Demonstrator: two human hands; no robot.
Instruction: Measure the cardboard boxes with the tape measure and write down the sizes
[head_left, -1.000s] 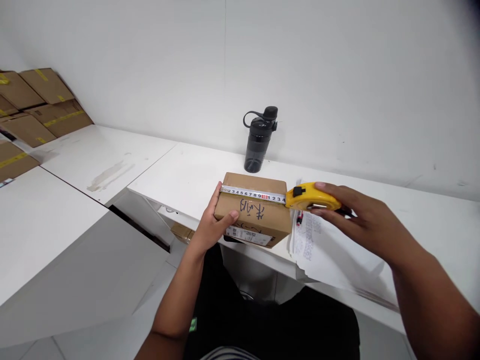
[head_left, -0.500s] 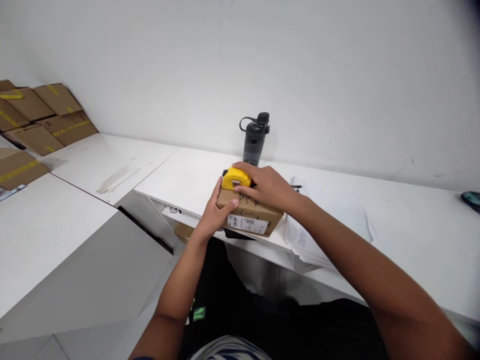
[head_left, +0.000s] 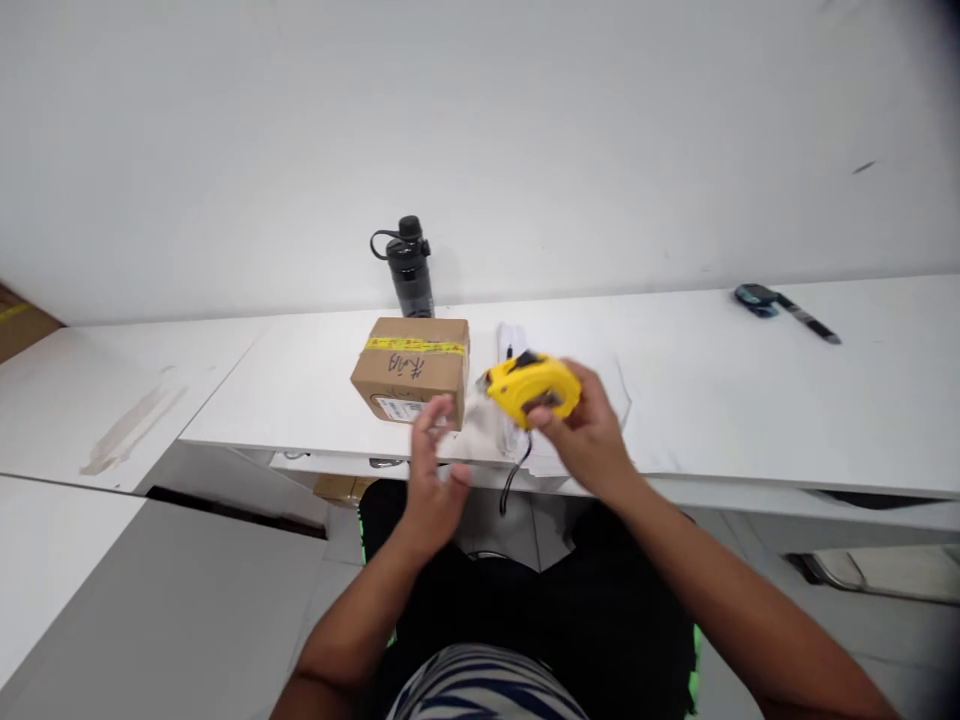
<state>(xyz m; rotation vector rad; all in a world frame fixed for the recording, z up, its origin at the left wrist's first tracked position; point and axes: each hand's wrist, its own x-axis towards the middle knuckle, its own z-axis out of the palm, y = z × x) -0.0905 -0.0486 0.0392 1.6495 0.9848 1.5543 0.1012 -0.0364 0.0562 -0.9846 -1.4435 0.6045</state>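
A small brown cardboard box (head_left: pixel 411 367) with yellow tape and black handwriting on top stands near the front edge of the white table (head_left: pixel 712 390). My right hand (head_left: pixel 589 435) is closed round a yellow tape measure (head_left: pixel 532 387), held just right of the box above the table edge, its black strap dangling. My left hand (head_left: pixel 431 470) hovers in front of the box, off it, with the fingers apart and blurred by motion; nothing is in it.
A black water bottle (head_left: pixel 411 268) stands against the wall behind the box. White papers (head_left: pixel 517 345) lie right of the box. A dark tool with a teal head (head_left: pixel 780 305) lies far right. Another white table (head_left: pixel 82 400) adjoins on the left.
The tape has gone back into the yellow case. My right hand carried it off the box to the right, and my left hand let go of the box. The view swung right.
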